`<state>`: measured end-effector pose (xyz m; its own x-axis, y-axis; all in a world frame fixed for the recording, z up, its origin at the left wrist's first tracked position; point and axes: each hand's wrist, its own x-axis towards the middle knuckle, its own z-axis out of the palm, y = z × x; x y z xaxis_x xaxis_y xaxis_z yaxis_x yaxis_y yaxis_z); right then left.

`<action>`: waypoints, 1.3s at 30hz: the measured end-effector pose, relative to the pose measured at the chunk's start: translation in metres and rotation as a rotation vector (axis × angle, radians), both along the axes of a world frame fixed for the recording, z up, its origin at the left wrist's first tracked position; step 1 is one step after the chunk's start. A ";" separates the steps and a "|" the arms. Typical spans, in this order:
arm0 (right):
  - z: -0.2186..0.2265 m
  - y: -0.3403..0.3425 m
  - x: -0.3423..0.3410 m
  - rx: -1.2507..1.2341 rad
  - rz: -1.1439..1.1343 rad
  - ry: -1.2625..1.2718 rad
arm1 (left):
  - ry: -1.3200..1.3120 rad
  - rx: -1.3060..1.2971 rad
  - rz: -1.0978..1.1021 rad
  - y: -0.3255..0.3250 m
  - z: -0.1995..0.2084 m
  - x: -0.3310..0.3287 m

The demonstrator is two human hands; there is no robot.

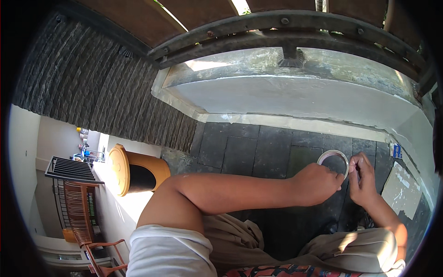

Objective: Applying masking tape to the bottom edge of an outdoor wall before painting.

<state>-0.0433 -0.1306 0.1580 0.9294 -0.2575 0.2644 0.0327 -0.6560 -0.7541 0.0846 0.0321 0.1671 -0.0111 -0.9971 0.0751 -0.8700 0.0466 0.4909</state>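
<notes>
A thin pale ring that looks like a roll of tape (333, 152) is held up in front of me, its hollow middle showing the dark floor behind. My left hand (317, 185) is closed round the lower left part of the roll, fingers curled under. On the roll's right edge, my right hand (363, 182) pinches with thumb and fingertips. Whether a loose end of tape lies between those fingertips is too small to tell. Both hands are close together above my knees.
Dark stone tiles (240, 150) cover the ground up to a low grey wall (295, 94) with a metal-framed fence (258, 39). At right lie a paint-spotted board (400, 190) and a small blue box (395, 150). A yellow bin (146, 167) and wooden bench (79, 207) stand left.
</notes>
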 end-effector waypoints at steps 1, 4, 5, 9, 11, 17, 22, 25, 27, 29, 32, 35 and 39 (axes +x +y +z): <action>0.001 0.000 0.001 -0.001 0.003 -0.004 | -0.004 -0.001 0.003 0.000 0.001 0.000; -0.001 0.001 0.002 -0.004 0.021 0.005 | -0.002 -0.012 0.009 0.002 0.000 0.000; -0.003 0.001 0.002 -0.015 0.033 0.017 | 0.002 -0.017 0.010 0.002 -0.001 0.001; -0.008 0.003 0.003 -0.015 0.069 0.004 | 0.010 -0.012 0.008 0.003 0.002 0.001; -0.011 0.004 0.003 -0.040 0.050 -0.007 | 0.024 -0.031 0.015 0.002 0.000 0.002; -0.013 0.002 0.000 -0.074 -0.021 -0.047 | 0.088 -0.083 0.044 -0.002 -0.003 0.002; -0.011 0.001 -0.003 -0.074 -0.034 -0.045 | 0.088 -0.081 0.054 -0.002 -0.001 0.000; -0.014 0.000 -0.012 -0.090 -0.085 -0.067 | 0.066 -0.054 0.077 -0.006 0.002 -0.001; -0.021 0.004 -0.011 0.154 -0.198 -0.119 | 0.115 0.059 0.125 -0.008 0.009 0.005; -0.015 0.005 -0.006 0.191 -0.176 -0.163 | 0.171 -0.104 0.146 -0.003 0.003 0.007; -0.019 0.005 -0.001 0.305 -0.149 -0.212 | 0.117 -0.015 0.099 0.002 0.006 0.011; -0.008 0.003 -0.004 0.319 -0.154 -0.148 | 0.119 -0.037 0.073 0.000 0.005 0.008; -0.011 0.000 -0.005 0.193 -0.131 -0.019 | 0.094 -0.031 0.163 -0.005 0.002 0.009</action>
